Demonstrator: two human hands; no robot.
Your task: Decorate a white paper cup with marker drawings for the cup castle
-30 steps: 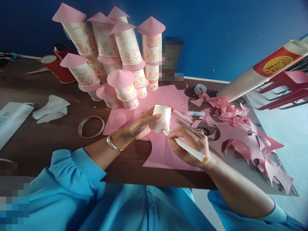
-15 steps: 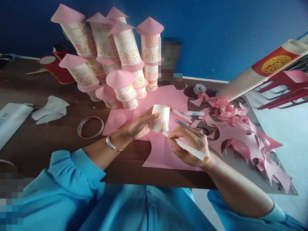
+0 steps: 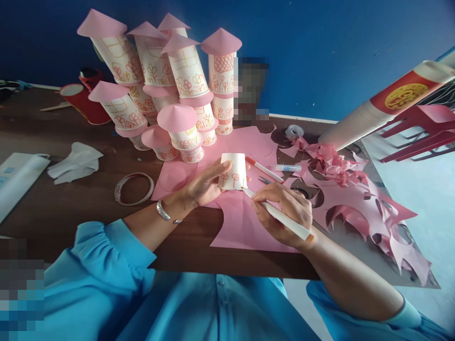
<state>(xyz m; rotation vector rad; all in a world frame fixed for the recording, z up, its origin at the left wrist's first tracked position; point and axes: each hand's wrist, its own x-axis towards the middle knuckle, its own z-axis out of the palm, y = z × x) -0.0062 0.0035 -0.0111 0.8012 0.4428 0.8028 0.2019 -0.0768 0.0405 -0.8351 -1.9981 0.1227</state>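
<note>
Slightly leftward and away from the wearer, the cup [image 3: 233,170] has been shifted since the earlier frames, and the marker [image 3: 284,218] has been brought along to its lower right rim. By the left hand [image 3: 209,183] the cup is clamped, thumb pressed on the near side, fingers curled behind. In the right hand [image 3: 284,206] the marker is pinched, fingers bent closely around it, its tip at the cup's base. The cup is held between the hands, just beside the right fingertips, above the pink paper [image 3: 245,227] near the table's [image 3: 185,255] front edge. Behind the right hand, scissors [image 3: 266,181] and a red pen [image 3: 266,170] are seen; towers [image 3: 190,71] are stood toward the back edge.
</note>
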